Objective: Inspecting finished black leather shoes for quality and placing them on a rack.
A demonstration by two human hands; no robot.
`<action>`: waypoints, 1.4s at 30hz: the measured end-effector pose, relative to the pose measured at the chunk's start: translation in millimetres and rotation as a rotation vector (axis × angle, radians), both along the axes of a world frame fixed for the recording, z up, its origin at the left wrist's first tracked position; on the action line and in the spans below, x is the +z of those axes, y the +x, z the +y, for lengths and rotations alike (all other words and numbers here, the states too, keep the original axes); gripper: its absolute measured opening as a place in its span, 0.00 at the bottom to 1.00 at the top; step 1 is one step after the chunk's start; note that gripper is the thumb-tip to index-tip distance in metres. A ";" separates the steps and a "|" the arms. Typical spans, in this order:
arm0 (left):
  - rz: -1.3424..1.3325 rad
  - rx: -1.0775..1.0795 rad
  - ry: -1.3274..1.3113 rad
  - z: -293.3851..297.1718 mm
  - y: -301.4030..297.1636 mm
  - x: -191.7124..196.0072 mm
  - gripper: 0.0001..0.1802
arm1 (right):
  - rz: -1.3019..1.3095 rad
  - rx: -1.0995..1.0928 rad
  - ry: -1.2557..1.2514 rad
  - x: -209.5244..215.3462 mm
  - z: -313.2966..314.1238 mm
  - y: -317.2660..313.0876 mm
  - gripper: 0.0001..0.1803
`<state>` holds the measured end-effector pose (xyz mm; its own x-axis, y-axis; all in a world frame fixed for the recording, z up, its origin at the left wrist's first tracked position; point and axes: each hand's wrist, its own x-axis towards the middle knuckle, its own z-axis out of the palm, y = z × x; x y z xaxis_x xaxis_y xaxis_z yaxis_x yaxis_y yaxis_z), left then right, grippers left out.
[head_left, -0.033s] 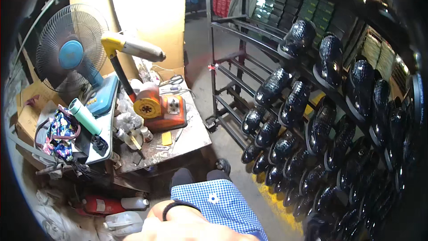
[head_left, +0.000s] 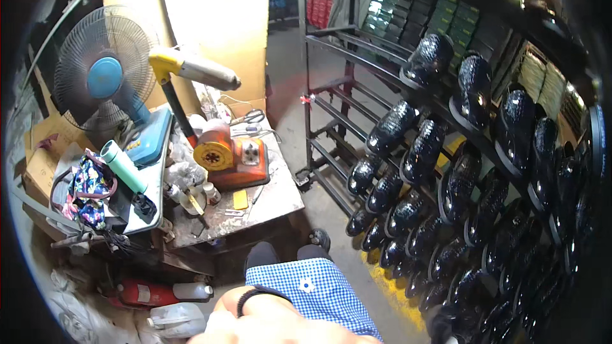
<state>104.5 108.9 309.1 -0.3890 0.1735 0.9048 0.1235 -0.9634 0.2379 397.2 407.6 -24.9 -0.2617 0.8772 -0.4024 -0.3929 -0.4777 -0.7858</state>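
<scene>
Bare skin of my hands or forearms [head_left: 280, 328] fills the bottom edge, close to my body, with a black band [head_left: 258, 293] around one wrist. The fingers are out of sight, and I cannot tell which part belongs to which hand or whether anything is held. Just beyond lies my blue-and-white checked apron [head_left: 328, 296] with a white flower on it. Ahead and to the left, out of reach of the visible skin, stands a worktable [head_left: 280, 194] bearing a red-orange machine [head_left: 245, 169] with a yellow wheel [head_left: 213, 155].
Glossy black shoes [head_left: 459, 185] hang in rows on a metal rack [head_left: 347, 111] to the right. A fan [head_left: 105, 76], a mint-green cylinder [head_left: 123, 165] and a floral cloth item [head_left: 92, 191] crowd the left. Below are a red bottle [head_left: 145, 292] and a whitish jug [head_left: 178, 320].
The view has shifted very slightly, so the table and rack sit a little further right. The banded wrist also lies slightly further right.
</scene>
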 end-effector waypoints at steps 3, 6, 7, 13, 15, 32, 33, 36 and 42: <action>-0.006 -0.101 -0.100 2.5 2.8 -9.8 0.13 | 0.016 0.199 0.010 18.2 -26.0 -75.2 0.20; -0.005 -0.194 -0.206 5.5 9.2 -20.0 0.13 | 0.029 0.387 0.017 31.1 -48.2 -134.7 0.20; -0.005 -0.221 -0.239 6.1 12.1 -23.5 0.13 | 0.031 0.438 0.021 34.3 -54.1 -151.2 0.20; -0.014 -0.305 -0.387 8.4 19.7 -40.0 0.14 | 0.017 0.687 0.033 43.4 -85.9 -221.5 0.19; -0.026 -0.313 -0.430 7.7 19.0 -44.6 0.14 | 0.010 0.738 0.038 42.1 -89.7 -235.6 0.18; -0.117 -0.073 -0.916 -38.5 -70.1 -149.6 0.17 | 0.255 0.988 -0.191 54.3 -117.0 -382.3 0.18; -0.433 -0.183 -0.954 -49.9 -77.0 -166.6 0.16 | 0.256 0.959 -0.198 60.3 -125.8 -396.4 0.16; -0.611 0.295 -1.344 -92.5 -97.3 -224.4 0.15 | 0.237 0.886 -0.226 73.9 -148.2 -432.0 0.16; -0.254 0.892 -1.516 -133.6 -101.2 -298.9 0.13 | 0.207 0.900 -0.211 86.8 -173.6 -484.4 0.15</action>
